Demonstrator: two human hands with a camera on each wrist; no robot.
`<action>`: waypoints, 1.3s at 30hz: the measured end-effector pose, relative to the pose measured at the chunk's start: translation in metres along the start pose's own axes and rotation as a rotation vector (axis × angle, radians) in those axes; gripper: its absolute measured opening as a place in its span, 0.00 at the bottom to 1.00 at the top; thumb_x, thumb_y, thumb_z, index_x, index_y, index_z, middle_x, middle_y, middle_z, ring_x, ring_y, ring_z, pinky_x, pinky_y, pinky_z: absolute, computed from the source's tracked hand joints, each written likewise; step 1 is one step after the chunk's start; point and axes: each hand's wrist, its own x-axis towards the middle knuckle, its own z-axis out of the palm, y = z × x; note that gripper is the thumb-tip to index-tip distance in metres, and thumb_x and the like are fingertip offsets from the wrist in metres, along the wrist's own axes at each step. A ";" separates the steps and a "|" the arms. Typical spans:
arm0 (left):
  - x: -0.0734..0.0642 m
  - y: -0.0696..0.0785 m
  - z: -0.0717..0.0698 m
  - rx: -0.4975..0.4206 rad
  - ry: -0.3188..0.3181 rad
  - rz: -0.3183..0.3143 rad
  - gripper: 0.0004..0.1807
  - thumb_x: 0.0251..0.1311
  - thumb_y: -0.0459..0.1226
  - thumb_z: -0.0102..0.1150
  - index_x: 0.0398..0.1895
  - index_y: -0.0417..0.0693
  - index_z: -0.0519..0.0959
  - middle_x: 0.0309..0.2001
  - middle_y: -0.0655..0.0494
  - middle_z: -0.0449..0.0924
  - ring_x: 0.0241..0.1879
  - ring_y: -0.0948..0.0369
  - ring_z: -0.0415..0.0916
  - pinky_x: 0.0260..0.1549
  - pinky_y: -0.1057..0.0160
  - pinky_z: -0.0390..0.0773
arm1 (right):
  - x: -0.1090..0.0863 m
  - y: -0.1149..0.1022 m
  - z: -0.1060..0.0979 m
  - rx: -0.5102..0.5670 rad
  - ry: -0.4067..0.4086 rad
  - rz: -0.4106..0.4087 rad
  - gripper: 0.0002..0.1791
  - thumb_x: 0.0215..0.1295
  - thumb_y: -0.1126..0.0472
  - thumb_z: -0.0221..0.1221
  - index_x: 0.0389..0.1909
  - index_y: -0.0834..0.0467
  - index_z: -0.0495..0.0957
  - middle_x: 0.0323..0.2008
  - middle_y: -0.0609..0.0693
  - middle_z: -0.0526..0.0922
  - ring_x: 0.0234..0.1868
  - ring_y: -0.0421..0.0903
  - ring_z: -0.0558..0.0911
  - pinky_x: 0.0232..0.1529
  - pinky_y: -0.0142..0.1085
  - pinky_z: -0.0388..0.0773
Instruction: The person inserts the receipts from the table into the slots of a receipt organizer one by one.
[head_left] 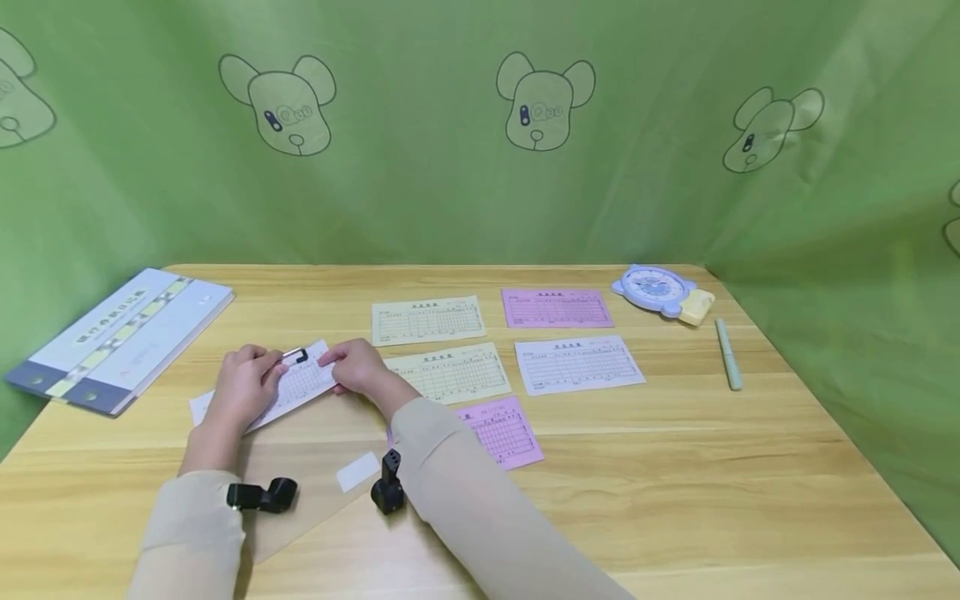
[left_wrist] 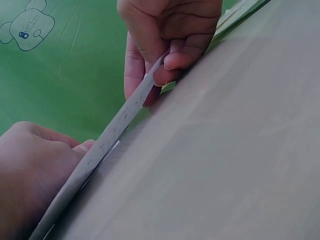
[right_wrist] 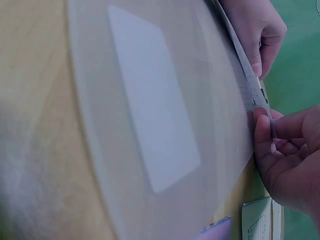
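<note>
A white printed form slip (head_left: 300,387) lies at the top edge of a translucent folder (head_left: 300,467) with a blank white label (right_wrist: 155,100). On the slip's far edge is a black and silver clip (head_left: 296,356). My left hand (head_left: 243,387) is bent over the slip and pinches the clip's silver end; its fingertips are partly hidden. With thumb and fingers, my right hand (head_left: 363,367) pinches the slip's right end, seen edge-on in the right wrist view. The left wrist view shows both hands at the slip's raised edge, my right hand (left_wrist: 172,40) above.
Yellow slips (head_left: 427,320), pink slips (head_left: 557,308) and another white slip (head_left: 579,365) lie to the right. A blue-grey binder (head_left: 127,333) is at the left. A blue toy clock (head_left: 654,288), a yellow block (head_left: 697,307) and a pale green pen (head_left: 727,354) sit far right.
</note>
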 end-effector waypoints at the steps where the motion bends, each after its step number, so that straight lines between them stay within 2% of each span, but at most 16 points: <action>1: 0.000 0.000 0.000 0.001 0.001 0.002 0.15 0.56 0.32 0.49 0.44 0.28 0.72 0.39 0.35 0.66 0.39 0.42 0.60 0.39 0.46 0.59 | 0.000 0.000 0.000 0.001 0.002 0.003 0.22 0.43 0.81 0.45 0.31 0.59 0.81 0.27 0.50 0.75 0.10 0.38 0.67 0.12 0.25 0.68; 6: 0.000 0.000 0.001 -0.006 0.010 0.012 0.15 0.55 0.32 0.51 0.44 0.29 0.72 0.38 0.35 0.66 0.39 0.41 0.60 0.40 0.46 0.59 | 0.000 0.001 0.000 0.003 0.010 0.012 0.22 0.43 0.81 0.46 0.31 0.58 0.81 0.28 0.50 0.76 0.10 0.38 0.67 0.12 0.25 0.68; 10: -0.001 0.000 0.001 -0.032 0.009 -0.005 0.16 0.55 0.33 0.51 0.44 0.29 0.72 0.39 0.34 0.66 0.40 0.41 0.61 0.41 0.46 0.59 | -0.002 0.003 0.000 0.030 -0.004 0.004 0.20 0.43 0.80 0.48 0.31 0.58 0.81 0.27 0.49 0.75 0.10 0.38 0.68 0.12 0.24 0.67; 18: -0.002 0.000 0.000 -0.087 0.006 -0.081 0.18 0.54 0.34 0.51 0.45 0.29 0.71 0.41 0.35 0.65 0.42 0.42 0.60 0.42 0.46 0.57 | -0.012 0.008 -0.012 0.192 -0.100 0.003 0.13 0.47 0.79 0.53 0.34 0.65 0.77 0.25 0.53 0.74 0.15 0.42 0.73 0.20 0.29 0.73; 22: -0.002 0.000 0.002 -0.101 0.014 -0.103 0.18 0.54 0.34 0.51 0.45 0.30 0.71 0.42 0.35 0.65 0.43 0.43 0.59 0.42 0.46 0.56 | -0.019 0.012 -0.022 0.203 -0.143 -0.015 0.12 0.50 0.77 0.53 0.37 0.67 0.75 0.26 0.55 0.75 0.18 0.44 0.75 0.24 0.31 0.75; 27: -0.002 0.000 0.003 -0.118 0.037 -0.109 0.17 0.53 0.34 0.52 0.44 0.30 0.72 0.41 0.35 0.65 0.43 0.42 0.59 0.43 0.46 0.55 | -0.030 0.016 -0.039 0.121 -0.184 -0.086 0.13 0.53 0.72 0.54 0.41 0.67 0.73 0.24 0.55 0.75 0.22 0.46 0.77 0.25 0.32 0.75; 31: -0.003 0.001 0.003 -0.123 0.050 -0.115 0.17 0.53 0.34 0.52 0.44 0.30 0.72 0.41 0.35 0.66 0.43 0.42 0.59 0.42 0.46 0.55 | -0.044 0.022 -0.057 0.056 -0.218 -0.178 0.15 0.53 0.69 0.55 0.44 0.66 0.73 0.24 0.53 0.76 0.25 0.46 0.77 0.27 0.33 0.75; 36: -0.003 0.001 0.003 -0.131 0.063 -0.109 0.16 0.52 0.33 0.53 0.43 0.30 0.72 0.40 0.35 0.66 0.42 0.43 0.59 0.40 0.47 0.56 | -0.073 0.029 -0.088 -0.017 -0.291 -0.332 0.18 0.55 0.66 0.55 0.48 0.65 0.71 0.31 0.50 0.76 0.30 0.43 0.77 0.32 0.32 0.74; 39: -0.003 0.000 0.003 -0.145 0.060 -0.114 0.17 0.53 0.33 0.52 0.44 0.30 0.72 0.40 0.35 0.66 0.42 0.43 0.59 0.40 0.47 0.56 | -0.093 0.032 -0.108 -0.060 -0.313 -0.392 0.18 0.56 0.64 0.55 0.49 0.63 0.71 0.35 0.49 0.76 0.33 0.42 0.76 0.34 0.32 0.73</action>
